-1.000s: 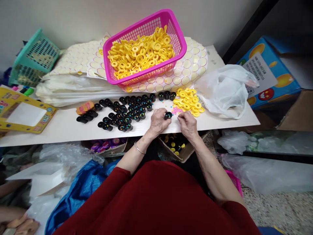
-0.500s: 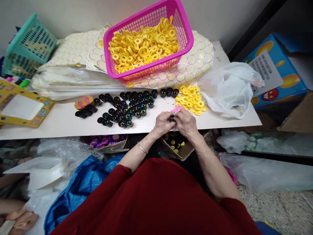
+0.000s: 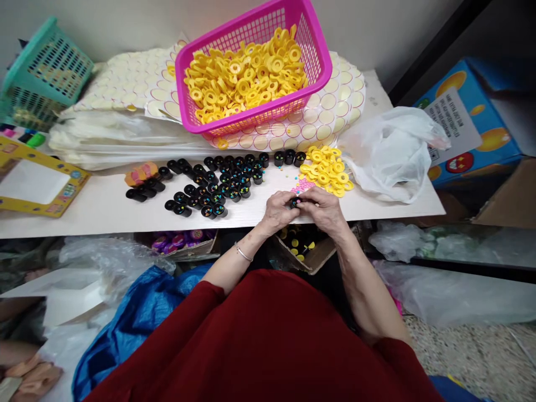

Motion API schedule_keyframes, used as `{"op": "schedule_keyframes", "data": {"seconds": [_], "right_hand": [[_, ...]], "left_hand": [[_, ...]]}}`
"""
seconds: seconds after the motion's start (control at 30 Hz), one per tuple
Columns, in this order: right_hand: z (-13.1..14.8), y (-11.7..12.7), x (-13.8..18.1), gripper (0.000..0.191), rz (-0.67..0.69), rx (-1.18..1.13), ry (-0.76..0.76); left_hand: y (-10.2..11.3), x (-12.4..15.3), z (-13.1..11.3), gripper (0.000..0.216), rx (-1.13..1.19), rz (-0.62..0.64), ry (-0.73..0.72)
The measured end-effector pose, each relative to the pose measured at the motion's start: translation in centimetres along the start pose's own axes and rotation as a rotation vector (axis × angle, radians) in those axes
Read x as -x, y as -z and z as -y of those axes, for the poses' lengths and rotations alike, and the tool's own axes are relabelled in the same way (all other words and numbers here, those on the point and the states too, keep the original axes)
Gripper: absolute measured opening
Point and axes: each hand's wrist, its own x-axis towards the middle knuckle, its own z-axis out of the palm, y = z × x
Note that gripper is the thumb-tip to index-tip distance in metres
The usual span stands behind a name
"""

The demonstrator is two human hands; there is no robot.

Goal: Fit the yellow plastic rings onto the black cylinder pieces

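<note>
At the front of the white table, my left hand [image 3: 277,212] is closed around a small black cup [image 3: 295,203]. My right hand [image 3: 324,211] meets it from the other side, with thumb and fingertips closed at the cup's rim. A pink spot shows at the cup's mouth; whether it is a loose bead inside or under my fingertips is unclear. Just beyond my hands lies a patch of small pink beads [image 3: 305,185], beside a pile of yellow ring-shaped pieces [image 3: 327,170]. To the left stand many black cups [image 3: 218,197], several with coloured beads inside.
A pink basket [image 3: 324,78] of yellow pieces sits on sheets of round stickers [image 3: 352,95]. A plastic bag [image 3: 393,151] and a blue carton [image 3: 452,134] are at right. A yellow display box [image 3: 62,190] lies left. Below the table edge is an open carton [image 3: 320,259].
My right fingers have shifted slightly at the cup's rim, and a pink spot now shows at its mouth. The view has moved a little; the standing cups look unchanged.
</note>
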Motion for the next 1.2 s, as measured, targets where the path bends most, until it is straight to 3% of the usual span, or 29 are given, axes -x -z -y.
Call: {"op": "schedule_keyframes", "data": {"seconds": [0.1,0.17,0.23,0.43,0.67,0.8,0.97,1.1,1.2], "right_hand": [[-1.1,1.2,0.6,0.008,-0.223,0.048,-0.120],[-2.4,2.1,1.0,0.009,-0.405,0.216,-0.229],[-3.7,2.8,1.2,0.012,-0.495,0.401,-0.328],[-6.3,3.4,0.8,0.028,-0.422,0.629,-0.429],[-7.3,4.0,0.7,0.024,-0.289,0.629,-0.371],[-7.7,4.7,0.9,0.015,-0.286,0.632,-0.307],[-7.4,5.1,1.5,0.013,-0.483,0.486,-0.268],[-5.4,4.3,2.7,0.012,-0.684,0.079,-0.390],[-3.4,2.9,3.7,0.018,-0.678,-0.214,-0.449]], "left_hand": [[0.1,0.0,-0.1,0.027,0.024,-0.005,0.016],[0.1,-0.1,-0.2,0.029,0.036,-0.010,0.036],[0.1,-0.1,-0.3,0.029,0.041,-0.013,0.063],[0.0,-0.3,-0.4,0.032,0.092,0.009,0.133],[0.1,-0.5,-0.5,0.035,0.128,0.021,0.167],[-0.2,-0.6,-0.3,0.037,0.150,0.006,0.175],[-0.3,-0.6,-0.1,0.040,0.174,-0.010,0.182],[-0.3,-0.5,0.1,0.039,0.179,-0.007,0.175],[-0.4,-0.6,0.1,0.039,0.170,-0.008,0.172]]}}
